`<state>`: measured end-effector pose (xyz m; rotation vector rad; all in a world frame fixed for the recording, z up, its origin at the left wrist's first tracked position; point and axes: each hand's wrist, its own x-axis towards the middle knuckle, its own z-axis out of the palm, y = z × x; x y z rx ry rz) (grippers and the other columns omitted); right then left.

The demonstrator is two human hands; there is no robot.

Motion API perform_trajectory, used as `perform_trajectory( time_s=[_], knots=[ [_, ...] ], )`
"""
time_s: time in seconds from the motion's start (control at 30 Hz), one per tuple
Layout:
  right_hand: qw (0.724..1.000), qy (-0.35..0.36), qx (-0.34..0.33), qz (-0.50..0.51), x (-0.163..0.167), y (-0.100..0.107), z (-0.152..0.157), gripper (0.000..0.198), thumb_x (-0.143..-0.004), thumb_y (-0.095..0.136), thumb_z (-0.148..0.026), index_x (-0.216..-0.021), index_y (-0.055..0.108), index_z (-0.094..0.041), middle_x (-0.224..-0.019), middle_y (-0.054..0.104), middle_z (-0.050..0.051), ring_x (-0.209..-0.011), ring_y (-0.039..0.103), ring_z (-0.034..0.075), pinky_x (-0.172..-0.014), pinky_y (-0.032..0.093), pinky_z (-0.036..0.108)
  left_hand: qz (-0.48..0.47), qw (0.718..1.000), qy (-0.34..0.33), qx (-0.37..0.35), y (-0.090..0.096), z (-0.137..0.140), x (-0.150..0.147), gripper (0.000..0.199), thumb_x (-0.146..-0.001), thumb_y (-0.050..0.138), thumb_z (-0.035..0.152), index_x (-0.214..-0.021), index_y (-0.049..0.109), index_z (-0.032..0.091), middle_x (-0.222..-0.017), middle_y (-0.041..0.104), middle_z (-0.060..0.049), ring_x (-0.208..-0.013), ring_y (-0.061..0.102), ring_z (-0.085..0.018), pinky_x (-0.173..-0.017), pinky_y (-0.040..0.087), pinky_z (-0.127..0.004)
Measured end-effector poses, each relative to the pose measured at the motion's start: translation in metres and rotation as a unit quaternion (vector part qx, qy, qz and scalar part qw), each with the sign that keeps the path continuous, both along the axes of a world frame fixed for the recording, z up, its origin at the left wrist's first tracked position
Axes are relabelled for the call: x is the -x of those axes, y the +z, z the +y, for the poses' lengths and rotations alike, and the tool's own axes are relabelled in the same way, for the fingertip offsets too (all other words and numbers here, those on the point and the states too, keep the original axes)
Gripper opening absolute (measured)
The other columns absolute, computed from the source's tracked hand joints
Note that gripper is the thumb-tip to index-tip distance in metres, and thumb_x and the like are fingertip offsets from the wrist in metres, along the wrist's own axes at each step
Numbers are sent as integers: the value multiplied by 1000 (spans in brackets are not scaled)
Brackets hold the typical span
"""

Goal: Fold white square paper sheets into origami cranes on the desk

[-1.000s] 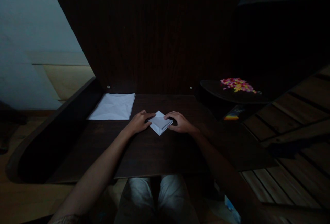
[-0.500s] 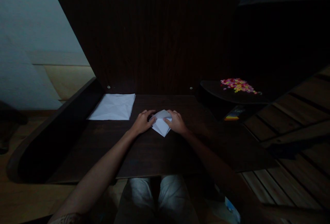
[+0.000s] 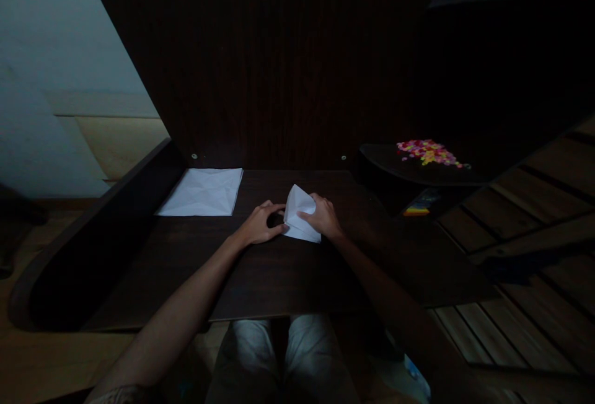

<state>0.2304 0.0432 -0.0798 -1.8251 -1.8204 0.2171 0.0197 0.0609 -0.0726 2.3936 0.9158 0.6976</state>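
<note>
A piece of folded white paper (image 3: 300, 212) is over the dark wooden desk, turned at a slant, with a flap raised at its upper side. My right hand (image 3: 323, 215) grips its right part, thumb on top and the other fingers behind. At the paper's left edge is my left hand (image 3: 264, 223), thumb and forefinger spread in a C shape with a gap between them. Their tips reach the paper's edge; whether they press on it I cannot tell. A stack of creased white paper sheets (image 3: 204, 192) lies at the back left of the desk.
The desk top (image 3: 260, 286) has a raised side panel (image 3: 93, 237) on the left and a tall back board (image 3: 279, 69). At the right, a small shelf (image 3: 385, 159) bears a heap of small colourful pieces (image 3: 432, 153). A yellow-edged item (image 3: 417, 211) sits beneath it.
The folded paper has turned from pointing toward me to a slant, its upper flap now raised. My left thumb has come off its face to the left edge; my right hand keeps hold.
</note>
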Motion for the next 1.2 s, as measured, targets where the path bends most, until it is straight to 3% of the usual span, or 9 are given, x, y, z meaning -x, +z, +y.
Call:
perform_trajectory(
  time_s=[0.13, 0.33, 0.5, 0.67, 0.9, 1.07, 1.2],
  knots=[
    [1000, 3, -6, 5, 0, -3, -1, 42, -69, 71, -35, -106, 55, -20, -99, 65, 9, -92, 59, 25, -82, 45, 38, 0, 1000, 7, -5, -2, 1, 0, 49, -72, 63, 25, -120, 57, 16, -94, 64, -6, -90, 58, -23, -84, 46, -37],
    [1000, 8, -11, 20, -1, -3, -1, 46, -69, 72, -33, -108, 53, -20, -100, 65, 9, -93, 59, 25, -82, 45, 38, -9, 1000, 27, 3, -7, 4, -2, 44, -80, 61, 33, -120, 57, 16, -94, 66, -7, -90, 60, -22, -86, 46, -37],
    [999, 17, -12, 35, -1, -1, -2, 43, -67, 74, -32, -104, 55, -21, -100, 66, 8, -90, 61, 24, -79, 46, 36, -35, 998, 31, 31, -9, 7, -4, 49, -80, 64, 29, -126, 49, 19, -93, 71, -3, -94, 62, -20, -93, 42, -39],
    [999, 24, -16, 41, 2, -1, -4, 42, -66, 74, -31, -102, 55, -21, -99, 66, 7, -89, 62, 24, -77, 47, 35, -70, 994, 50, 64, -10, 6, -5, 53, -78, 66, 30, -126, 45, 19, -90, 70, -2, -88, 64, -18, -87, 45, -35],
    [997, 30, -24, 61, 9, 0, -6, 39, -66, 73, -28, -100, 57, -21, -92, 67, 5, -84, 62, 22, -75, 47, 33, -81, 992, 82, 54, -12, 5, -7, 54, -74, 67, 27, -122, 42, 20, -77, 64, 4, -73, 61, -14, -75, 45, -28],
    [995, 28, -24, 98, 10, 4, -6, 28, -71, 66, -28, -97, 59, -20, -82, 66, 3, -76, 63, 19, -70, 47, 30, -79, 993, 78, 37, -14, 4, -7, 38, -76, 61, 24, -110, 43, 19, -80, 59, 2, -72, 57, -14, -70, 45, -27],
    [993, 35, -19, 107, 9, 4, -6, 22, -71, 63, -25, -92, 60, -20, -79, 67, 2, -73, 62, 18, -67, 47, 28, -52, 998, 21, -13, -12, 3, -7, 14, -80, 51, 19, -94, 53, 19, -87, 59, -3, -80, 56, -17, -76, 45, -31]
  ],
)
